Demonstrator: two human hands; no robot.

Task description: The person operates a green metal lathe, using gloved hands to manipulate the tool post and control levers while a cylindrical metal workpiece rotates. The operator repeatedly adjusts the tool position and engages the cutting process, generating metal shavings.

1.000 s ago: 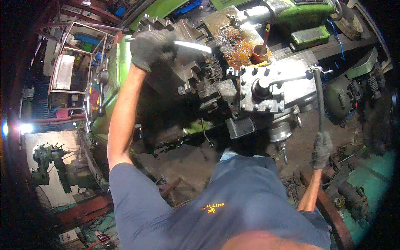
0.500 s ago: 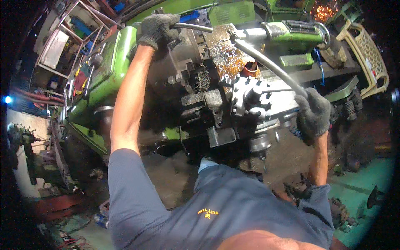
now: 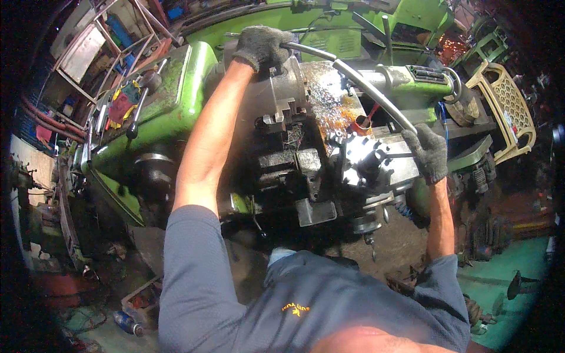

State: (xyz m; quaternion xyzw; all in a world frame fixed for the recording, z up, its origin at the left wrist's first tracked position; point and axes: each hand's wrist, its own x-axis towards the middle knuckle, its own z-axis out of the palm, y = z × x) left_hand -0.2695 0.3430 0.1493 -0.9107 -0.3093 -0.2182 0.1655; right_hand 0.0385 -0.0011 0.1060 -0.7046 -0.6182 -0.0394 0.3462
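My gloved left hand (image 3: 265, 47) is wrapped round the thinner end of a long metal bar (image 3: 376, 92), above the chuck (image 3: 282, 79) of a green lathe. The bar slants down to the right, thicker along its right part, with a step near its middle. My gloved right hand (image 3: 426, 153) is closed on the thick lower end, beside the tool post (image 3: 368, 162). Both gloves are dark grey. Beneath the bar stands an orange cup (image 3: 360, 125) with a brush-like handle in it. The bar's far left tip pokes out past my left hand.
Metal shavings lie on a wet, rusty-brown surface (image 3: 332, 97) behind the tool post. The tailstock (image 3: 415, 82) is at the right, a beige plastic chair (image 3: 509, 112) beyond it. Tools and rags lie on the green headstock (image 3: 197, 76). Sparks glow at the far right.
My left hand has moved right with the bar, from the chuck's left side to above it. My right hand has come slightly left, nearer the tool post. The view has shifted a little.
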